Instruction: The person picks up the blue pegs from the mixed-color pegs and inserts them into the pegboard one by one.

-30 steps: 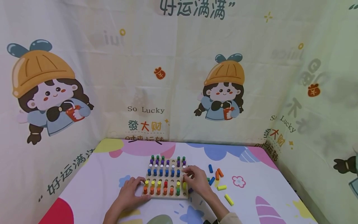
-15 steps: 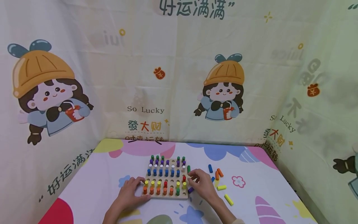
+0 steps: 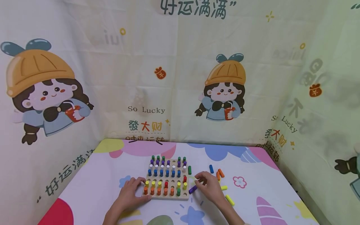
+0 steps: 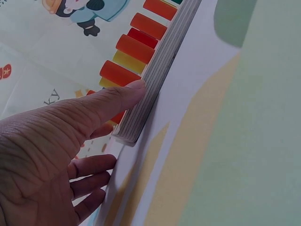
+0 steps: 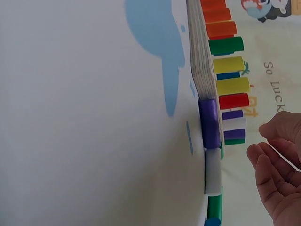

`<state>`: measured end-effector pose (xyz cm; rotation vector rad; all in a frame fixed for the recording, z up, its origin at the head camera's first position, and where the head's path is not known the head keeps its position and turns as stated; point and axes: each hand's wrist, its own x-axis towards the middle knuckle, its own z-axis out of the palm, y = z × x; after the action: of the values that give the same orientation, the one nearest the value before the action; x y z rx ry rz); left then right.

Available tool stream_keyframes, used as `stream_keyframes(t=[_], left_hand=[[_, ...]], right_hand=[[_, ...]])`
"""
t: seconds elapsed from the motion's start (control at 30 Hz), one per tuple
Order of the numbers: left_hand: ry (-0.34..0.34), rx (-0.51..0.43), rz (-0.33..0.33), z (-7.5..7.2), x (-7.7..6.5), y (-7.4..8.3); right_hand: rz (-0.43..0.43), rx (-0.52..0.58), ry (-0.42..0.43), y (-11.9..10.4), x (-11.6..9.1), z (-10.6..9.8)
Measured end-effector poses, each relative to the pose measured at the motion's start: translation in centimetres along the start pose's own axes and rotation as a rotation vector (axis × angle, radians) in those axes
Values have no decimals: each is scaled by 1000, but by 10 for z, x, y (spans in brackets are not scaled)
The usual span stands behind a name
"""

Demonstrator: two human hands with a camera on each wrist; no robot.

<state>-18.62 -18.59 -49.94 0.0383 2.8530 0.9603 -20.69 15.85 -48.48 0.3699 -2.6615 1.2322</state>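
Observation:
A wooden pegboard (image 3: 166, 197) stands on the table with rows of coloured pegs upright in its holes. My left hand (image 3: 129, 192) grips its near left corner, the thumb on the front edge. In the left wrist view, orange pegs (image 4: 135, 48) rise beside that thumb, and the other fingers are partly curled off the board. My right hand (image 3: 208, 187) hovers just right of the board, thumb and index finger apart with nothing between them. A purple peg (image 3: 192, 189) lies on the table by its fingertips. A white peg (image 5: 213, 172) lies beyond the purple one in the right wrist view.
Loose pegs lie right of the board: a green peg (image 3: 189, 170), a blue peg (image 3: 211, 169), an orange peg (image 3: 221, 173) and a yellow peg (image 3: 230, 200). Some are partly behind my right hand. A printed cloth wall (image 3: 180, 125) rises behind the table.
My right hand has drawn back from the board's right edge, rightward and slightly nearer me. The red peg at the right edge and the loose green and purple pegs now show. The left hand stays put.

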Motion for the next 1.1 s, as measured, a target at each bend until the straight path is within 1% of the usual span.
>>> stream_keyframes(t=[0.2,0.53,0.7,1.1], left_hand=[[2,6,8,1,1,-2],[4,3,10,2,2,-4],[8,1,6,3,3,-5],[-1,-7,10,0,2,-1]], right_hand=[[31,13,2,6,-2,-4],[35,10,79,17,-2,-10],[33,2,114,24,-2,-15],[11,-41,139,39,0,-27]])
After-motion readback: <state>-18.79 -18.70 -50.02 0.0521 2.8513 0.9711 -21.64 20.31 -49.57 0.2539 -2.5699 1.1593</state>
